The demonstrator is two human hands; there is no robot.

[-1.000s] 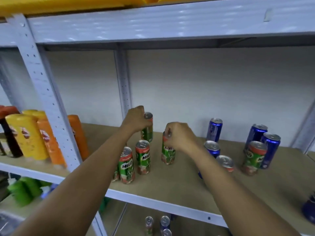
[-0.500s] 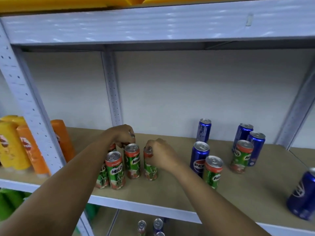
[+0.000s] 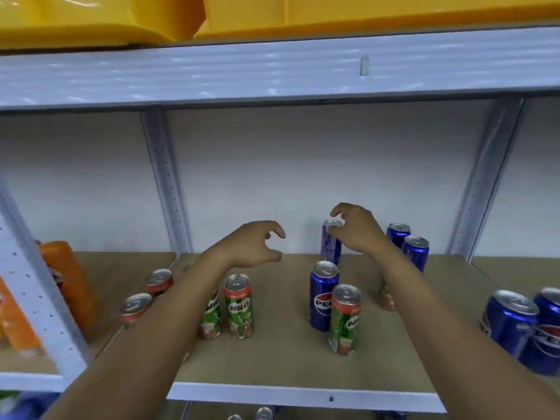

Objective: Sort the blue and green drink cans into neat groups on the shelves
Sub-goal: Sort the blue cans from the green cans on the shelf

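Several green Milo cans stand grouped at the shelf's left, one (image 3: 238, 310) in plain sight, another (image 3: 136, 307) left of my forearm. My left hand (image 3: 253, 245) hovers above them, fingers apart, holding nothing. My right hand (image 3: 357, 228) arches over the top of a tall blue can (image 3: 330, 250) at the back, thumb at its rim, fingers still spread. A blue Pepsi can (image 3: 322, 295) stands touching a lone green can (image 3: 345, 319). Two blue cans (image 3: 415, 253) stand behind my right arm, which half hides another green can (image 3: 386, 298).
Two more blue cans (image 3: 512, 322) sit at the far right of the wooden shelf board (image 3: 288, 359). Orange bottles (image 3: 71, 286) fill the left bay beyond a white upright (image 3: 33, 286). Yellow bins (image 3: 91, 19) rest overhead. Further cans (image 3: 263, 414) show on the shelf below.
Both hands have let go of the green cans at the left and lifted. My right hand has swung right to the blue can at the back; the view has shifted right.
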